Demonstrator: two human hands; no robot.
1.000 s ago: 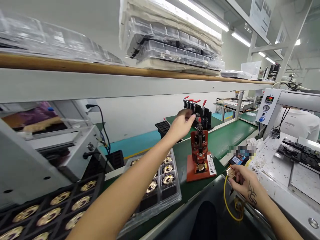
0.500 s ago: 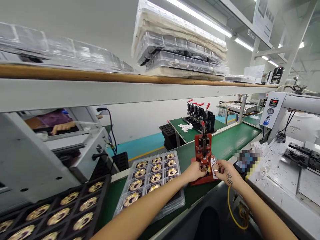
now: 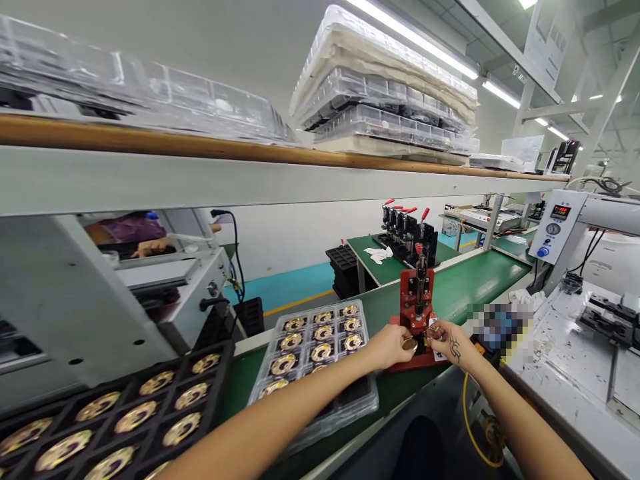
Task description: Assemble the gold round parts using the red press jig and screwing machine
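A red clamp fixture (image 3: 417,301) with a black lever stands on the green conveyor belt (image 3: 465,283). My left hand (image 3: 393,347) pinches a round gold part (image 3: 410,345) at the fixture's base. My right hand (image 3: 450,345), tattooed on its back, is closed on another round gold part (image 3: 431,333) just right of the fixture's seat. A clear tray (image 3: 320,347) with several gold parts lies to the left of my left forearm.
A black tray (image 3: 115,420) of gold parts sits at the near left under a grey machine (image 3: 100,293). Black clamp fixtures (image 3: 407,230) stand on a far table. A control box (image 3: 553,227) and a white workbench (image 3: 575,353) are on the right. Stacked trays fill the overhead shelf (image 3: 250,157).
My left hand came down from the lever to the fixture's base and now holds a gold part. My right hand brought its part from the near right up to the fixture.
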